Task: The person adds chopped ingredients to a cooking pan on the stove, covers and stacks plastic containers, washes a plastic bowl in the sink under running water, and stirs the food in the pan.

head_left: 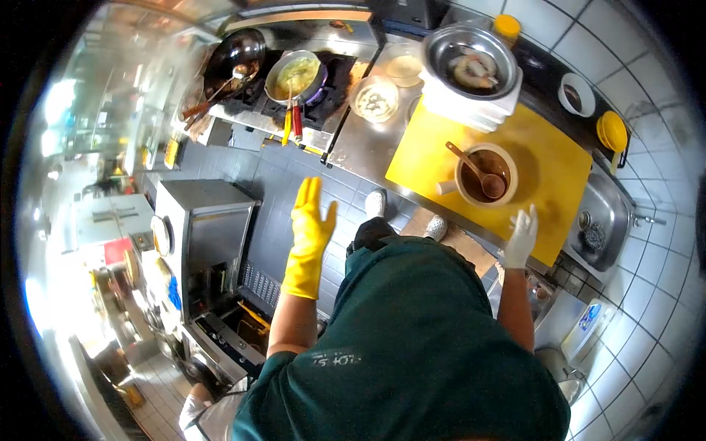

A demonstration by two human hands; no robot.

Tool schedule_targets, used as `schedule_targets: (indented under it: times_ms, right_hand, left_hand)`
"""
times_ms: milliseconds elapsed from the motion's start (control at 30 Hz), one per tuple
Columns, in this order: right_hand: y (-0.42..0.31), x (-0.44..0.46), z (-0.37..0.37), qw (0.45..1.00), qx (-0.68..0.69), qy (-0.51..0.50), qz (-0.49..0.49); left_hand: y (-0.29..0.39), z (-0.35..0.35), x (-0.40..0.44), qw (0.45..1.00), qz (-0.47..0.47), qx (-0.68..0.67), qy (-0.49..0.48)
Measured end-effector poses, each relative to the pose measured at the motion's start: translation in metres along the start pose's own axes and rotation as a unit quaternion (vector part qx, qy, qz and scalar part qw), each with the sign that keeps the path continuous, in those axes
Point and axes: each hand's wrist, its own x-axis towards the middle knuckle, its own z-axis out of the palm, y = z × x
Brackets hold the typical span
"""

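My left hand (312, 239), in a yellow rubber glove, is raised over the floor with fingers stretched out and nothing in it. My right hand (521, 237), in a thin white glove, is at the front edge of a yellow board (419, 158), its fingers extended and empty; whether it touches the board I cannot tell. Just beyond it stands a cream-rimmed pot (509, 163) with a side handle and a dark brown inside. A wooden spoon (491, 184) rests in the pot, its handle over the far-left rim.
A metal bowl (439, 59) with pale pieces sits on a white appliance (471, 110). The stove (334, 95) holds a pan of yellow-green food (296, 77) and a dark wok (234, 59). A sink (599, 213) lies right; a steel cabinet (220, 228) and another person (209, 415) are left.
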Motion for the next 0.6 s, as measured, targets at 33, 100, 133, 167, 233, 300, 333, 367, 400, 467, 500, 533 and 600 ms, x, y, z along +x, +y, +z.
schedule_targets:
  times_ms: [33,100,133,167,233,300,333,367,400,467,500,533,600]
  right_hand:
    - [-0.003,-0.006,-0.005,1.0,-0.002,0.024,-0.01]
    - [-0.005,-0.007,-0.015,0.997,-0.022,0.054,-0.041]
    - [-0.011,-0.006,-0.02,0.995,-0.04,0.06,-0.063]
    - [-0.015,-0.005,-0.02,0.993,-0.058,0.067,-0.084]
    - [-0.037,-0.011,-0.009,0.989,-0.046,0.094,-0.108]
    - [-0.072,-0.023,0.009,0.982,-0.044,0.127,-0.135]
    - [-0.088,-0.03,0.021,0.98,-0.028,0.134,-0.143]
    - [-0.104,-0.039,0.035,0.978,-0.012,0.143,-0.151]
    - [-0.115,-0.049,0.051,0.976,0.004,0.154,-0.158]
    - [-0.121,-0.069,0.091,0.956,-0.026,0.173,-0.234]
    - [-0.114,-0.076,0.112,0.942,-0.057,0.175,-0.281]
    - [-0.111,-0.085,0.133,0.925,-0.089,0.175,-0.326]
    - [-0.123,-0.114,0.185,0.934,-0.106,0.154,-0.305]
  left_hand:
    - [-0.017,-0.007,-0.004,0.999,-0.019,0.012,0.025]
    - [-0.051,-0.017,-0.007,0.997,-0.013,0.046,0.064]
    - [-0.065,-0.02,-0.004,0.995,-0.013,0.059,0.079]
    - [-0.08,-0.021,0.002,0.995,-0.023,0.061,0.078]
    - [-0.108,-0.021,0.023,0.995,-0.017,0.073,0.072]
    - [-0.136,-0.019,0.052,0.994,-0.014,0.092,0.051]
    - [-0.15,-0.016,0.069,0.994,0.018,0.099,0.042]
    - [-0.163,-0.013,0.088,0.992,0.052,0.106,0.034]
    - [-0.176,-0.01,0.107,0.989,0.087,0.113,0.025]
    - [-0.192,0.003,0.147,0.979,0.142,0.146,0.014]
    - [-0.196,0.01,0.164,0.975,0.163,0.152,0.003]
    - [-0.198,0.014,0.179,0.971,0.183,0.157,-0.008]
    - [-0.222,0.023,0.206,0.951,0.289,0.102,-0.045]
